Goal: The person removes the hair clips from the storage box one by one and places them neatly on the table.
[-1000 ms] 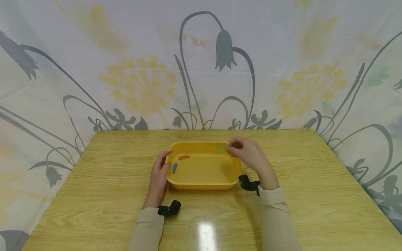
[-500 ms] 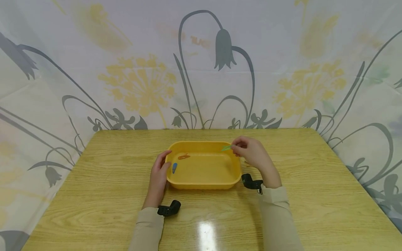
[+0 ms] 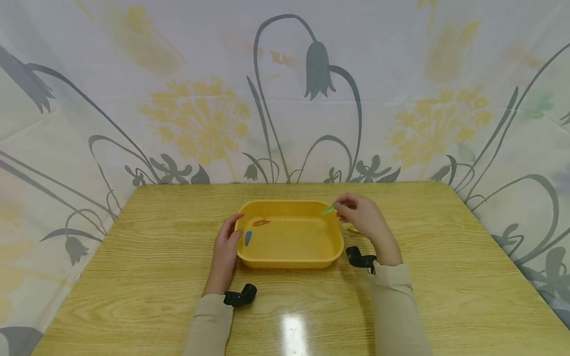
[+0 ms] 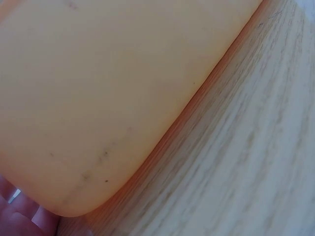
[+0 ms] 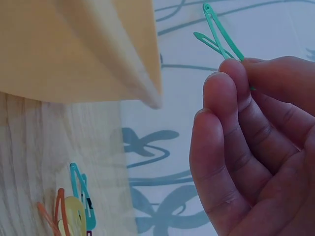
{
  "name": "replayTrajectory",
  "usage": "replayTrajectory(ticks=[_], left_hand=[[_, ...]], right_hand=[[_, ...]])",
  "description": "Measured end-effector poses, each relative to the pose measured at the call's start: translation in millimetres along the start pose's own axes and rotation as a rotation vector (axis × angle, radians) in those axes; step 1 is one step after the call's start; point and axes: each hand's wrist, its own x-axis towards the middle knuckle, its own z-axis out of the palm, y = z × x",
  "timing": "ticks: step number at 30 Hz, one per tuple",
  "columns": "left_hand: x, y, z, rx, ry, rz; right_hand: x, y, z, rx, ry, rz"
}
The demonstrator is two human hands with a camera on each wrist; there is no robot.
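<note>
My right hand (image 3: 361, 215) pinches a green snap hair clip (image 5: 216, 34) between thumb and forefinger, its arms sprung apart. In the head view the clip overlaps the right rim of a yellow plastic tray (image 3: 289, 263). My left hand (image 3: 226, 244) grips the tray's left end, thumb over the rim. Inside the tray, toward the left, lie an orange hair clip (image 3: 261, 222) and a blue hair clip (image 3: 248, 238). The left wrist view is mostly filled by the tray's outer wall (image 4: 98, 98), with fingertips (image 4: 22, 216) at its lower corner.
On the wooden table (image 3: 147, 277), right of the tray and below my right hand, lies a small pile of hair clips: turquoise (image 5: 81, 191), orange (image 5: 61, 211) and yellow (image 5: 75, 216) ones. A flower-printed cloth (image 3: 285, 99) hangs behind the table.
My right hand has moved slightly right with the green clip, from over the tray to its right rim. The pile beside the tray has come into view. The left hand stays put.
</note>
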Motion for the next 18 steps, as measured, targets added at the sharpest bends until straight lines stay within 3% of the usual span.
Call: replayTrajectory(ticks=[9, 18], left_hand=[[-0.4, 0.1, 1.3, -0.006, 0.004, -0.007], [-0.1, -0.4, 0.8, -0.016, 0.006, -0.008]], right_hand=[[3, 11, 2, 0.04, 0.029, -0.005], [4, 20, 0, 0.065, 0.093, 0.052]])
